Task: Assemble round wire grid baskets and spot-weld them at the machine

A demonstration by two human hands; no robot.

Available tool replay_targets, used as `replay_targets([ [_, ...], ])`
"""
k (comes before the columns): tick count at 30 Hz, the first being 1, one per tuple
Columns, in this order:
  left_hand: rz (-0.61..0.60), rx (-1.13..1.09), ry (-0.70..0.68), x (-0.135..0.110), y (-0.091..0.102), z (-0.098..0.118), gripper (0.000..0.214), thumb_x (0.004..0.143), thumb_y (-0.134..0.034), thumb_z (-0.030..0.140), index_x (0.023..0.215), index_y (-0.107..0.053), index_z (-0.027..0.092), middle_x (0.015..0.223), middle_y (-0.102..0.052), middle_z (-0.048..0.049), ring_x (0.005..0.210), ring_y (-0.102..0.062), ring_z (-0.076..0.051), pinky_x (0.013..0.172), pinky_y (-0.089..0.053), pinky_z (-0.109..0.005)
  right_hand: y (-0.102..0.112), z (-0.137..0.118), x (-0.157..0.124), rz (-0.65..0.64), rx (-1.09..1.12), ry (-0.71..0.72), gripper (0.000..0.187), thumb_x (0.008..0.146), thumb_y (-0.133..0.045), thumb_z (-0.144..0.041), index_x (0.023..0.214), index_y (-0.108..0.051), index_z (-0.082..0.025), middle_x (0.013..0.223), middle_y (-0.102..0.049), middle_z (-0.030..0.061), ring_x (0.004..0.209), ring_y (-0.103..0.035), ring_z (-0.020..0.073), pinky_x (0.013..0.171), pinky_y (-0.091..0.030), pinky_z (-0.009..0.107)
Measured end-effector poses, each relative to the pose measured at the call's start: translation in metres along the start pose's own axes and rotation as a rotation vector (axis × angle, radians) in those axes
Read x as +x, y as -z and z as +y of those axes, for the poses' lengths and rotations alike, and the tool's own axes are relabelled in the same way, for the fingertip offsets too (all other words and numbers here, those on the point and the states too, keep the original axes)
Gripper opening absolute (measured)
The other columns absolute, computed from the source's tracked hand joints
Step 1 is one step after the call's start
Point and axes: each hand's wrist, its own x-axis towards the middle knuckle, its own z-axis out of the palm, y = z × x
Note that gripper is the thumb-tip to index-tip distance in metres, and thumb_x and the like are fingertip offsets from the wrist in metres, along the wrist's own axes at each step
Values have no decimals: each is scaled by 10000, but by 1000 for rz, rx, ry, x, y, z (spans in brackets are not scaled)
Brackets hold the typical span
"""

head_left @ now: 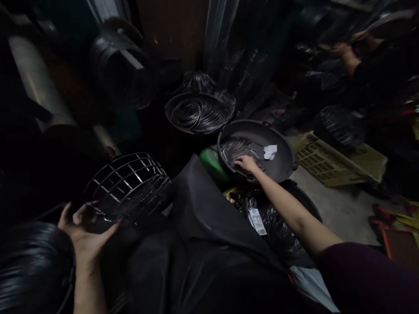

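My right hand (247, 163) reaches into a round dark pan (278, 165), at the edge of a pile of thin metal wire pieces (235, 147). Its fingers are bent together; what they pinch, if anything, is too small to make out. A crumpled white paper (270, 152) lies in the same pan. My left hand (85, 229) is at the near left side of a round wire basket (121, 173), thumb and fingers spread apart, with nothing clear between them. Thin dark rods (141, 198) lie inside the basket. Dim light and blur hide fine detail.
Behind the pan stands a tub of coiled wire (200, 115). A dark coil (29, 274) fills the lower left. Nearer sits a black tub (303, 201) with a white label (257, 221). A yellow crate (336, 162) is right; another person's hands (346, 51) work beyond it.
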Motion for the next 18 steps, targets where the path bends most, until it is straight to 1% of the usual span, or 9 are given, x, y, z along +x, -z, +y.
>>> replay_targets([
  [1,-13,-33,23,-6,-3,4,1133,532,-866,529,1467,-229,473,1239,-591,-7,1176,-638,-358,987,-529,-671,0,6,1,25,-11,-11,351,1005,-490,-329,1274,-634,-154,1311,-628,118,1201,-587,205,1061,-437,399],
  [3,-69,-60,40,-13,-12,8,1159,504,-898,504,1476,-276,398,1282,-569,-39,1213,-609,-357,1068,-473,-656,0,13,0,69,-39,-44,402,998,-461,-295,1345,-612,-158,1291,-649,136,1187,-602,218,1042,-435,363],
  [5,-142,9,-7,-14,-22,9,1140,516,-905,496,1477,-315,329,1341,-538,-81,1229,-592,-353,1075,-479,-618,2,16,-1,103,-67,-68,436,975,-462,-260,1372,-605,-152,1266,-661,163,1166,-617,245,1013,-446,361],
  [7,-193,100,-66,-10,-31,9,1121,516,-910,507,1466,-362,274,1354,-530,-112,1207,-596,-348,1050,-505,-586,3,13,0,119,-86,-59,427,948,-475,-217,1334,-641,-137,1277,-651,185,1183,-609,266,1013,-445,371],
  [8,-212,129,-89,-7,-34,10,1102,526,-904,523,1459,-381,255,1348,-532,-120,1201,-597,-347,1045,-509,-579,3,10,3,119,-89,-42,412,935,-487,-199,1300,-667,-140,1289,-646,182,1200,-601,267,1025,-439,365],
  [10,-255,157,-110,-2,-36,12,1019,575,-871,564,1433,-427,239,1349,-525,-128,1231,-575,-351,1058,-498,-577,3,3,11,104,-73,2,379,913,-531,-200,1248,-705,-167,1290,-656,145,1210,-598,243,1042,-428,325],
  [13,-341,179,-104,3,-32,20,864,646,-817,609,1366,-510,243,1382,-484,-132,1315,-513,-361,1094,-471,-576,1,-7,25,63,-15,34,357,903,-590,-281,1219,-723,-185,1226,-698,91,1131,-641,198,1003,-450,256],
  [16,-386,179,-57,3,-29,26,841,660,-804,623,1361,-513,259,1437,-429,-134,1363,-469,-372,1114,-446,-591,1,-8,35,43,35,26,354,907,-597,-336,1179,-738,-159,1171,-720,89,1065,-667,192,952,-479,246],
  [18,-385,171,-34,1,-29,28,848,660,-804,620,1368,-501,264,1464,-403,-137,1392,-434,-387,1127,-421,-613,2,-6,37,53,56,19,350,926,-572,-336,1168,-738,-146,1180,-715,102,1079,-661,204,958,-478,265],
])
